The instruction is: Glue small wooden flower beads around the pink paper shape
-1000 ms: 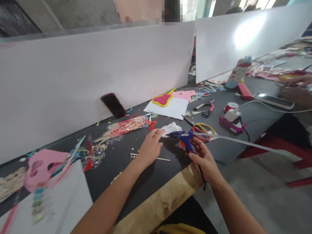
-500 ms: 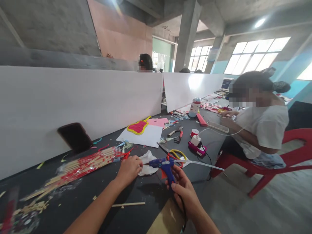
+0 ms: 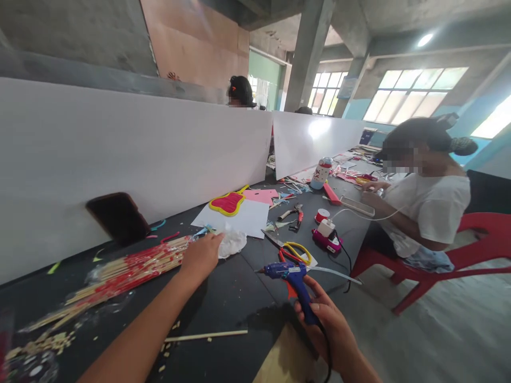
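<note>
1. From the head view, the work in hand looks like a hot-glue stage of a craft job: the gun is held ready, and no glue is seen going onto any piece.
2. The right hand [image 3: 324, 332] is closed around the grip of a blue hot-glue gun [image 3: 294, 279], its fingers wrapped firmly under the body. The gun is lifted just over the table's near edge, with its nozzle [image 3: 260, 270] pointing left, touching nothing. A long white glue stick [image 3: 333, 275] runs out of its back, and a black power cord [image 3: 328, 351] drops below the hand.
3. The left hand [image 3: 202, 258] is open and palm-down, holding nothing. Its fingertips reach a crumpled white tissue [image 3: 232, 243], though whether they press it cannot be told.
4. Around the hands on the black worktable [image 3: 233, 298] lie a red-wrapped bundle of wooden sticks [image 3: 120, 279], one loose stick [image 3: 205, 335] and yellow-handled scissors [image 3: 297, 254].
5. Further along, a seated co-worker [image 3: 427, 213] works separately, hands well apart from these.
6. The next move, as judged here, calls for steadying a piece with the free left hand and bringing the nozzle down to it.
</note>
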`<act>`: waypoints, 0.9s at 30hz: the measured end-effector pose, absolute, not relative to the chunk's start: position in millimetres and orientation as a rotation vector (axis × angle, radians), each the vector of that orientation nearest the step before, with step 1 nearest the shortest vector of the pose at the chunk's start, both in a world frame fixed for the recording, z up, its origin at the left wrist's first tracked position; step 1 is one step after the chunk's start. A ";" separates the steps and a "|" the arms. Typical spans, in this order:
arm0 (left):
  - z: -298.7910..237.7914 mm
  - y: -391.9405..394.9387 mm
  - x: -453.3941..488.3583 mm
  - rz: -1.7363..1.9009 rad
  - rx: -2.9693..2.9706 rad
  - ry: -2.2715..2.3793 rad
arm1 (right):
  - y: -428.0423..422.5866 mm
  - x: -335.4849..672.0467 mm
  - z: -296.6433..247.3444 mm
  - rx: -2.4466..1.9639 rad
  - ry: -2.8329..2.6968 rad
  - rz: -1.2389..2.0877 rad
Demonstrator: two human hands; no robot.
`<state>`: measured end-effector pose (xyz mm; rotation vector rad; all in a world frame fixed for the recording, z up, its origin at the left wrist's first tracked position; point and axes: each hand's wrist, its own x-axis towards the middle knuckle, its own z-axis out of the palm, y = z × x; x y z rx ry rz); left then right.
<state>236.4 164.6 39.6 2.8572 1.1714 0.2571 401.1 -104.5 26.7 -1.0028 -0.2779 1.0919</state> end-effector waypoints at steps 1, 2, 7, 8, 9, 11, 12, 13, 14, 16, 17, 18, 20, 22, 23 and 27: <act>43.6 166.2 232.8 0.294 2.862 1.173 | -104.3 399.8 26.8 -1.016 -0.277 1.108; 47.6 166.7 228.6 0.333 2.867 1.174 | -103.3 398.3 26.7 -1.030 -0.277 1.119; 65.7 164.0 195.1 0.549 2.916 1.171 | -88.2 389.4 24.2 -1.099 -0.269 1.138; 67.9 163.9 185.8 0.617 2.945 1.158 | -84.3 387.8 23.8 -1.100 -0.261 1.143; 69.5 164.3 176.1 0.689 2.956 1.154 | -80.6 386.3 23.6 -1.100 -0.254 1.150; 70.7 166.2 156.5 0.783 2.955 1.155 | -74.1 384.1 23.4 -1.097 -0.255 1.155; 70.8 167.4 147.4 0.823 2.951 1.155 | -71.3 383.3 23.2 -1.100 -0.262 1.157; 70.6 168.6 139.2 0.876 2.946 1.157 | -68.8 382.6 22.9 -1.106 -0.270 1.156; 70.6 169.7 132.2 0.932 2.941 1.157 | -66.6 382.0 22.6 -1.113 -0.275 1.156; 71.2 170.4 122.4 1.019 2.945 1.146 | -62.6 381.0 21.7 -1.130 -0.267 1.156; 71.9 169.9 119.4 1.051 2.953 1.132 | -60.8 380.5 21.4 -1.137 -0.258 1.155; 73.0 168.8 117.3 1.085 2.961 1.118 | -59.1 380.0 21.5 -1.143 -0.252 1.152; 75.6 164.9 115.0 1.082 2.988 1.091 | -56.5 378.9 23.2 -1.149 -0.252 1.152; 78.3 159.6 113.1 1.005 3.012 1.083 | -55.6 378.2 27.6 -1.155 -0.268 1.154; 79.4 156.9 111.9 0.958 3.024 1.077 | -56.1 378.1 30.5 -1.154 -0.278 1.147; 83.0 146.5 105.5 0.960 3.058 1.038 | -63.4 379.0 41.4 -1.122 -0.297 1.109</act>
